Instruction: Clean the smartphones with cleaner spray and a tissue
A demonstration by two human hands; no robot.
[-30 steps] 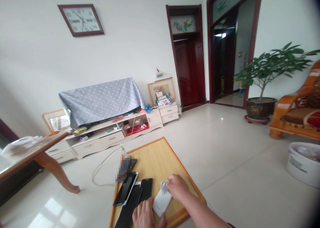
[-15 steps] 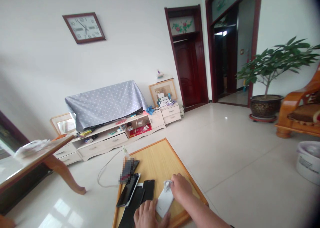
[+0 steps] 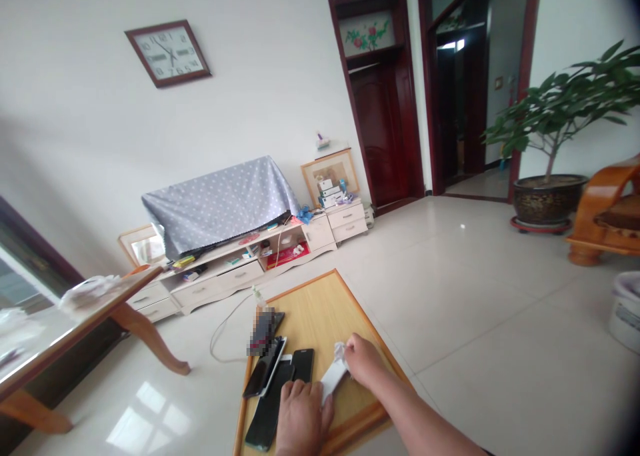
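A white phone (image 3: 333, 380) is over the near part of a small wooden table (image 3: 320, 303), tilted so that it looks narrow. My left hand (image 3: 303, 413) grips its lower end, with the thumb on the near side. My right hand (image 3: 364, 361) is closed on a crumpled white tissue or cloth (image 3: 340, 352) at the phone's upper end. Left of the phone lie a small black phone (image 3: 303, 360), a longer black device (image 3: 267, 413) and a dark-screened device with a white edge (image 3: 265, 369). My left hand partly covers the longer one.
A small bottle (image 3: 258, 296) and a blurred-out item (image 3: 261, 333) are at the table's far left corner. A cable (image 3: 213, 346) curves over the floor. At left stands a larger table (image 3: 100, 309); a white bucket (image 3: 627, 313) is at right.
The white phone has turned from showing its broad back to a narrower, tilted side. Both hands moved slightly with it. The whole view has shifted a little.
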